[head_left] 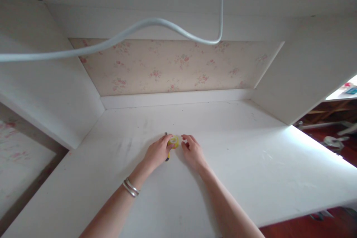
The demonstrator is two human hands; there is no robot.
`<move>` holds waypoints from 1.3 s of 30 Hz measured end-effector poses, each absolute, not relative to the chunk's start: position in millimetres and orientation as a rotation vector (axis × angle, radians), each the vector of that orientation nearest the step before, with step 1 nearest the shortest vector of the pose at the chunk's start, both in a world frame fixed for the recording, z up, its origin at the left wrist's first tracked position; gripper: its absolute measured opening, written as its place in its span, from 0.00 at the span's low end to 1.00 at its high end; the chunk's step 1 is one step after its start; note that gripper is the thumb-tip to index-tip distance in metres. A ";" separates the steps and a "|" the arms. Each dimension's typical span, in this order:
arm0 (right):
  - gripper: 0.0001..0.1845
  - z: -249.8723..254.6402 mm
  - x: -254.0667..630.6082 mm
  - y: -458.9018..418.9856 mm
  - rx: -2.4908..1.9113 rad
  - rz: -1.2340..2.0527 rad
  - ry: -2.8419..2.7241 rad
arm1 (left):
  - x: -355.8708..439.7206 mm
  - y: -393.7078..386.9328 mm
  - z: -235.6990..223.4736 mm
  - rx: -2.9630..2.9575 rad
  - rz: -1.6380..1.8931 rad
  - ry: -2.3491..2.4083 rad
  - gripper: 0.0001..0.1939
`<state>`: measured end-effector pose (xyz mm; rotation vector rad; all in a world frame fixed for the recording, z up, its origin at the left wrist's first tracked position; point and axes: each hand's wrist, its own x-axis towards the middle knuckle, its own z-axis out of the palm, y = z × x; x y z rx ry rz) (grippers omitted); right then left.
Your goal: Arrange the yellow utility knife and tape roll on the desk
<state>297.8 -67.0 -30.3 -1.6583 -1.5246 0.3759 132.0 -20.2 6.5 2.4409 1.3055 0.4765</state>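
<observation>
Near the middle of the white tabletop, my left hand [159, 151] is closed on a small roll of yellow tape [174, 141], thumb and fingers at its left side. Under the same hand lies a slim yellow-and-black tool, perhaps a utility knife [167, 157]; only its two ends show, and I cannot tell whether the hand grips it too. Just right of the roll, my right hand [193, 151] rests low over the surface. Its fingers are bent, with a gap between thumb and forefinger, and nothing shows in them.
A white cable [156, 21] hangs across the upper view. White side panels [306, 59] and a low back ledge [178, 98] bound the tabletop [228, 178], with flowered wallpaper [164, 67] behind. Beyond its right edge are a red floor [312, 227] and blurred clutter.
</observation>
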 end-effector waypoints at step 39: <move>0.16 -19.6 288.1 -72.8 -1.681 0.135 -1.913 | 102.4 -55.2 -2.7 2.498 0.607 1.307 0.13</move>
